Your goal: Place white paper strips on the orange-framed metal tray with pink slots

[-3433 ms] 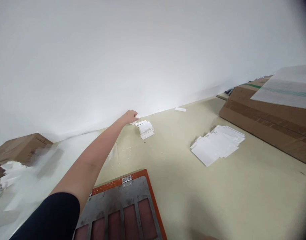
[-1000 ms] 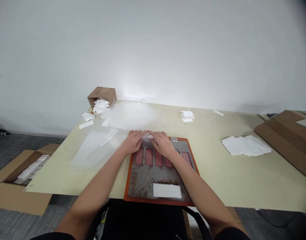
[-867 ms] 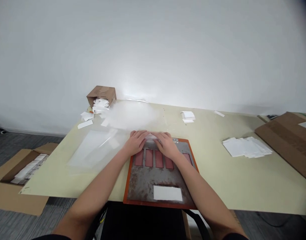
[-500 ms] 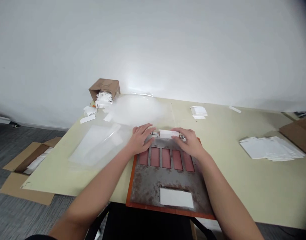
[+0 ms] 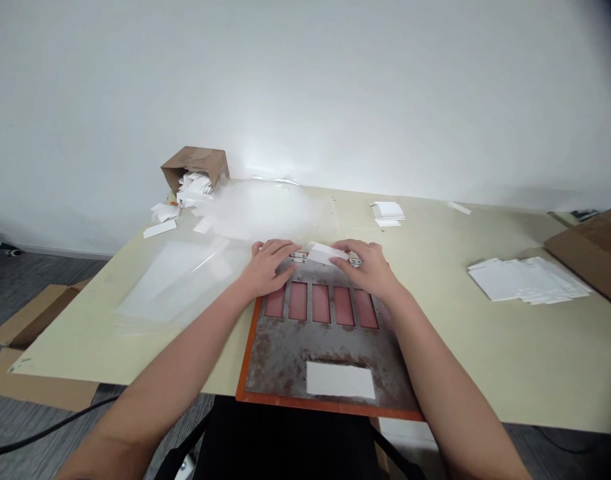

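A dark metal plate (image 5: pixel 295 353) with several pink-backed rectangular slots (image 5: pixel 321 303) lies on an orange base (image 5: pixel 330 407) at the table's front edge. My right hand (image 5: pixel 368 267) pinches a small stack of white paper strips (image 5: pixel 325 253) at its right end, at the plate's far edge between two metal hinges (image 5: pixel 299 257). The strips tilt, and their left end is raised. My left hand (image 5: pixel 268 270) rests by the left hinge, thumb and fingers apart, with nothing visible in it. A white card (image 5: pixel 340 380) lies on the near part of the plate.
Clear plastic sheets (image 5: pixel 160 287) cover the table's left side. Behind them stands a cardboard box (image 5: pixel 205 158) spilling white strips. White card piles lie at the back (image 5: pixel 388 211) and right (image 5: pixel 525 279), near another box (image 5: pixel 592 247). An open carton (image 5: pixel 40 393) is on the floor at left.
The strips' left end has risen, so the stack now slants down toward my right hand. My left hand stays by the hinge. The view has shifted slightly.
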Motion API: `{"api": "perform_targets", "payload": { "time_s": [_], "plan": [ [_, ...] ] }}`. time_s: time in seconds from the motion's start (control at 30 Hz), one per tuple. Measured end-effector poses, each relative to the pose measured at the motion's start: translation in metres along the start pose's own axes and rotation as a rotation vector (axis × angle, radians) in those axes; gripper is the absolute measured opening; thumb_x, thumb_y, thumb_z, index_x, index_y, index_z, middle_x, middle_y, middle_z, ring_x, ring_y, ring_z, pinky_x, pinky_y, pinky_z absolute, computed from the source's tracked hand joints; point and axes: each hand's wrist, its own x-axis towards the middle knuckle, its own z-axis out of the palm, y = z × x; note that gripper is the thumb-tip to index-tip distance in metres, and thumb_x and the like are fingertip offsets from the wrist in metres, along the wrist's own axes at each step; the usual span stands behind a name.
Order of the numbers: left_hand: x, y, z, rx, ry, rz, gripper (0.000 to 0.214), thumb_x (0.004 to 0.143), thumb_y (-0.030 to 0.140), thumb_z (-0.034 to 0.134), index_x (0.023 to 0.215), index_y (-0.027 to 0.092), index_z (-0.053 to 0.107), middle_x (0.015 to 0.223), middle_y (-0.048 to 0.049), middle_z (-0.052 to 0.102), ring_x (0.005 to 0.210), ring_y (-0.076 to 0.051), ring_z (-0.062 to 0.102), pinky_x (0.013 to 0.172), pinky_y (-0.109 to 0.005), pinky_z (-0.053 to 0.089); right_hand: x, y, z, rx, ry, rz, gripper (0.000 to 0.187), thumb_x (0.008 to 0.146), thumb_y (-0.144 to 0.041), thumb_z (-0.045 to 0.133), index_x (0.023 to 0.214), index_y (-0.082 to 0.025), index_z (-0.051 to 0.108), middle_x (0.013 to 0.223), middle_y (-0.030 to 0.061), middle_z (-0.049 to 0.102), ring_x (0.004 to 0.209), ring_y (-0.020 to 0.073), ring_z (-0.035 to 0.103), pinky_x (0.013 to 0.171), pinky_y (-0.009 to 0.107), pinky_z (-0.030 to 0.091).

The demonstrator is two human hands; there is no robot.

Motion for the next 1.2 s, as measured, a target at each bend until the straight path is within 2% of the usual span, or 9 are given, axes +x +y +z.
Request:
{"api": "perform_targets", "payload": {
  "time_s": [0.23,0.4,0.5,0.6,0.7,0.83,1.03,1.2],
  "plan": [
    [0.002,0.003,-0.002,0.015,-0.002,0.037,0.043,0.098,0.041,0.045,0.135,0.023,0.055,0.136,-0.0103,0.060,0.123,-0.029,0.053,0.097,-0.045,0.028,0.000,0.001,0.002,-0.081,-0.168,0.054,0.028,0.084,-0.032,0.063,0.112,-0.025,0.065,0.105,0.0036,0.072,0.100,0.0280,0.064,0.095,0.045,0.028],
    [0.003,0.004,-0.003,0.020,-0.017,0.053,0.042,0.097,0.041,0.046,0.133,0.022,0.056,0.134,-0.0114,0.062,0.122,-0.028,0.054,0.098,-0.045,0.028,0.002,0.003,0.000,-0.005,-0.091,0.065,0.020,0.086,-0.031,0.061,0.104,-0.024,0.067,0.105,0.0033,0.072,0.101,0.0264,0.063,0.096,0.044,0.028],
    [0.005,0.001,-0.001,-0.012,-0.010,0.016,0.043,0.095,0.041,0.049,0.133,0.023,0.056,0.134,-0.0109,0.062,0.124,-0.028,0.053,0.101,-0.047,0.028,0.002,0.007,-0.002,0.012,-0.049,0.097,0.021,0.085,-0.032,0.062,0.104,-0.024,0.067,0.106,0.0035,0.073,0.102,0.0260,0.063,0.097,0.044,0.028],
    [0.007,-0.004,0.004,-0.106,0.028,-0.049,0.043,0.093,0.042,0.052,0.132,0.023,0.057,0.135,-0.0106,0.062,0.127,-0.029,0.052,0.106,-0.049,0.029,0.002,0.013,-0.002,-0.003,-0.065,0.115,0.025,0.080,-0.034,0.068,0.104,-0.025,0.068,0.102,0.0021,0.073,0.099,0.0253,0.063,0.096,0.044,0.029],
    [0.009,-0.012,0.009,-0.229,0.091,-0.049,0.044,0.092,0.045,0.054,0.128,0.021,0.060,0.130,-0.0110,0.064,0.125,-0.027,0.054,0.108,-0.047,0.035,0.001,0.019,0.000,-0.013,-0.095,0.119,0.028,0.075,-0.034,0.073,0.102,-0.026,0.069,0.100,0.0004,0.073,0.099,0.0247,0.063,0.094,0.043,0.028],
    [0.009,-0.020,0.012,-0.336,0.127,-0.025,0.044,0.090,0.047,0.057,0.124,0.019,0.062,0.125,-0.0113,0.065,0.120,-0.026,0.058,0.105,-0.042,0.043,0.003,0.020,-0.001,-0.010,-0.116,0.113,0.019,0.079,-0.032,0.070,0.096,-0.025,0.071,0.098,0.0006,0.073,0.099,0.0236,0.063,0.092,0.042,0.027],
    [0.008,-0.021,0.007,-0.276,0.099,-0.002,0.043,0.088,0.046,0.058,0.118,0.016,0.064,0.120,-0.0121,0.067,0.116,-0.026,0.059,0.105,-0.043,0.044,0.006,0.007,-0.006,0.011,-0.109,0.123,0.018,0.084,-0.034,0.066,0.098,-0.025,0.070,0.105,0.0012,0.073,0.102,0.0236,0.061,0.093,0.042,0.027],
    [0.008,-0.019,0.005,-0.218,0.076,-0.009,0.042,0.087,0.044,0.057,0.117,0.016,0.064,0.119,-0.0127,0.068,0.116,-0.027,0.059,0.105,-0.044,0.043,0.005,0.003,-0.006,-0.013,-0.160,0.133,0.018,0.076,-0.031,0.074,0.093,-0.024,0.072,0.099,0.0027,0.074,0.099,0.0265,0.062,0.093,0.044,0.027]
  ]
}}
